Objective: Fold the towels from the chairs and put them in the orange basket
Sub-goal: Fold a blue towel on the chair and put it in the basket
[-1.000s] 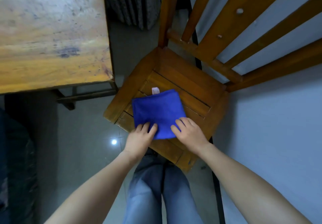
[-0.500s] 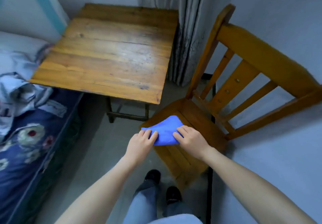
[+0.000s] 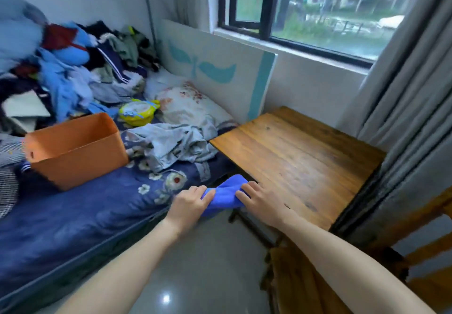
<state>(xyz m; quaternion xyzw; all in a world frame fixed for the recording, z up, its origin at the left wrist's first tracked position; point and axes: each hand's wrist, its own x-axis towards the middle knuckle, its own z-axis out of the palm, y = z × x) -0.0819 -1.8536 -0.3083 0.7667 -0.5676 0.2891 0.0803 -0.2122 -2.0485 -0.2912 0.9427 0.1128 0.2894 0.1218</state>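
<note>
Head view: the folded blue towel (image 3: 223, 195) hangs in the air between both hands, over the gap where the edge of the bed (image 3: 73, 216) meets the near corner of the wooden table (image 3: 305, 162). The left hand (image 3: 189, 202) grips its left end with fingers curled round the cloth, and the right hand (image 3: 263, 201) pinches the right end, fingers on top. The towel's long axis runs roughly side to side from one hand to the other, sagging a little in the middle. The orange basket (image 3: 80, 157) stands on the bed, well apart from the towel, to the left of the hands and farther away; its inside is not visible from here. The left hand is the nearer one to it, so the carry should probably go leftward and forward over the bedcover, left end leading. The chair (image 3: 291, 279) sits low at the right, beneath the right forearm.
</note>
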